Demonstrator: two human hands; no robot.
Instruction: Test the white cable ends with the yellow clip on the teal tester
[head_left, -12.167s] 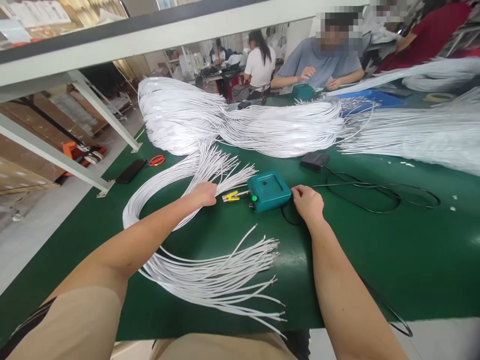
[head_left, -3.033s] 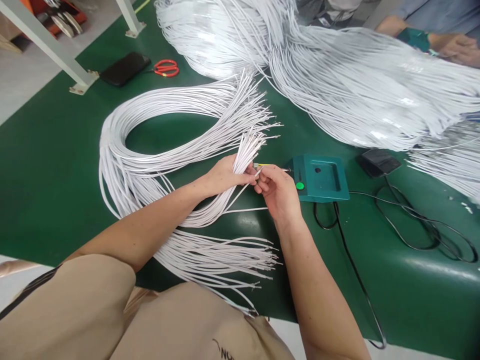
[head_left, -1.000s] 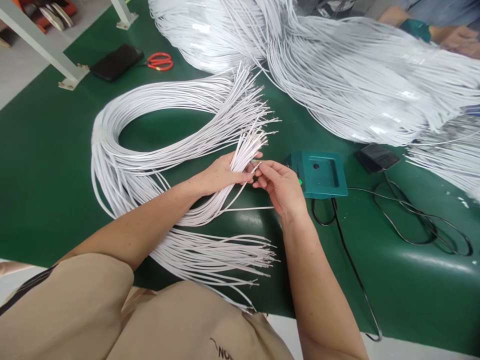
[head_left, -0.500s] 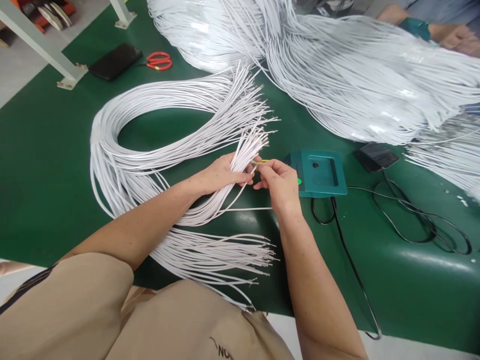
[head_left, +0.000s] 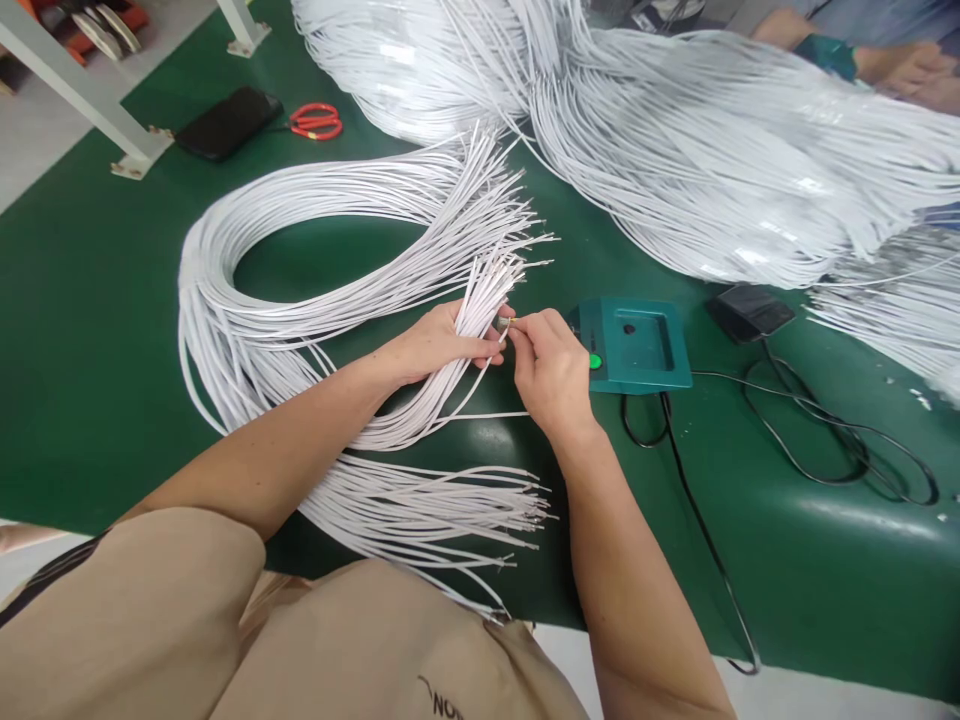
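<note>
My left hand (head_left: 442, 342) is closed round a bunch of white wires (head_left: 484, 300), their tips fanned out above the thumb. Beside it, my right hand (head_left: 553, 365) pinches at the end of a single wire, where a small yellowish piece shows at the fingertips; its detail is too small to tell. A looped bundle of white wires (head_left: 315, 190) lies on the green table just beyond my hands. More wire ends (head_left: 465, 500) spread out nearer my body. Right of my right hand is a teal device (head_left: 649, 345) with a lit green button.
A large heap of white wires (head_left: 697, 150) covers the back. Red-handled scissors (head_left: 316, 122) and a black phone (head_left: 231, 122) lie at the back left. A black box (head_left: 750, 314) and cables (head_left: 847, 430) are at the right. Another person's hand (head_left: 911, 72) shows at the top right.
My right hand has moved slightly left, closer to my left hand, and the yellow piece now shows less. The wire tips in my left hand have shifted slightly left.
</note>
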